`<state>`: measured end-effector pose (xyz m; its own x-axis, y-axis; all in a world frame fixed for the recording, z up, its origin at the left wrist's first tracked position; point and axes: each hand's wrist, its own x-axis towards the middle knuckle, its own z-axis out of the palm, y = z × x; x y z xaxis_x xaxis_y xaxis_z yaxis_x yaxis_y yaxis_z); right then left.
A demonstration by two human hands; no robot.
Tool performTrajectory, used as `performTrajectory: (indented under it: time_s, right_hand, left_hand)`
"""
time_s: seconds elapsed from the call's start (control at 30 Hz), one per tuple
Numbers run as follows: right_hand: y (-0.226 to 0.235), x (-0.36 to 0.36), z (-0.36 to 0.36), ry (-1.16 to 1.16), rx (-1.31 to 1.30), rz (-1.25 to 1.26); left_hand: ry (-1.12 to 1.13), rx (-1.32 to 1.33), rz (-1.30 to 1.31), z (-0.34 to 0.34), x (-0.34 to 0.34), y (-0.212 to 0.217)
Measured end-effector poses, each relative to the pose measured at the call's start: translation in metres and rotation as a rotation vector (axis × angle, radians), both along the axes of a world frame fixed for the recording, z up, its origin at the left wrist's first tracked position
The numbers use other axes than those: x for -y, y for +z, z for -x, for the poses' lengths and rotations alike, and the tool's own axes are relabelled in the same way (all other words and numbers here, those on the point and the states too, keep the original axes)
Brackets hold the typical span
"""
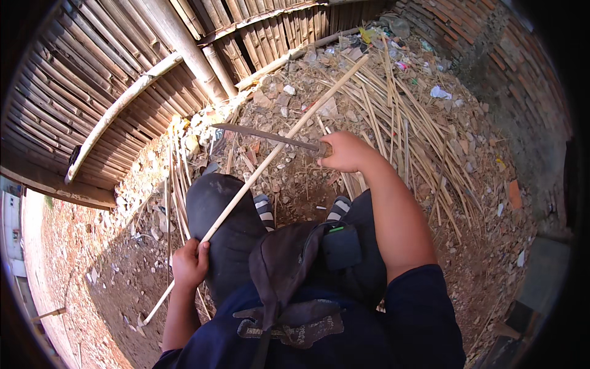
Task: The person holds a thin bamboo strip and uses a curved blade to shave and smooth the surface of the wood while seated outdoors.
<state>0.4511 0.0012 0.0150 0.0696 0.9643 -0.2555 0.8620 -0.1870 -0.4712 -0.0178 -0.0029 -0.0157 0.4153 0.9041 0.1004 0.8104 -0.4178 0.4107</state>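
A long pale bamboo strip (247, 185) runs slantwise from the lower left, over my left knee, up to the far right. My left hand (190, 263) is closed around its lower part, with the near end sticking out below the fist. In my right hand (345, 152) is the handle of a long knife (264, 134), its dark blade pointing left. The blade crosses the strip near its middle; whether it touches or lies just over it, I cannot tell.
Many split bamboo strips (402, 132) lie piled at the far right, and a smaller bundle (178, 184) lies left of my knee. Rubble and litter cover the ground. A bamboo wall (117, 67) stands at the left, a brick wall (522, 80) at the right.
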Motion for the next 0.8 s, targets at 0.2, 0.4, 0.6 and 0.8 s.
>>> performTrajectory:
  time_s: [0.2,0.4,0.6,0.8]
  right_hand:
    - [-0.009,0.000,-0.020,-0.277,-0.041,-0.062]
    - [0.002,0.002,0.008,-0.051,-0.030,0.008]
    - [-0.005,0.002,-0.024,-0.140,-0.026,-0.047]
    - [0.002,0.007,-0.018,-0.281,-0.037,-0.099]
  left_hand:
    - [0.000,-0.011,-0.026,-0.003,0.000,0.003]
    - [-0.006,-0.008,-0.002,-0.001,0.000,0.003]
    - [-0.014,-0.002,-0.018,-0.002,-0.001,0.002]
    - [-0.016,-0.022,-0.004,-0.004,-0.001,0.007]
